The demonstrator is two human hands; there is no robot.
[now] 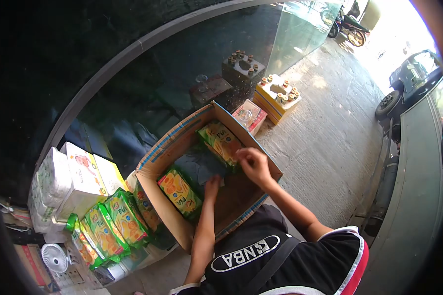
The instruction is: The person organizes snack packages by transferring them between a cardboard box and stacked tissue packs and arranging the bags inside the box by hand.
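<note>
An open cardboard box (147,183) stands in front of me with green and yellow snack packs inside. One pack (179,191) lies at its left side, another pack (220,142) towards the far right. My left hand (212,188) reaches down between them, beside a dark bluish sheet (194,164); its fingertips are hard to make out. Over the right edge of the far pack is my right hand (253,164), fingers curled together; whatever is between them is too small to tell.
More green packs (125,216), white cartons (81,182) and a small white fan (55,258) stand at the left. Beyond the box are a red-white carton (250,117) and a yellow-white box with small jars (275,101). A vehicle (418,147) is at the right.
</note>
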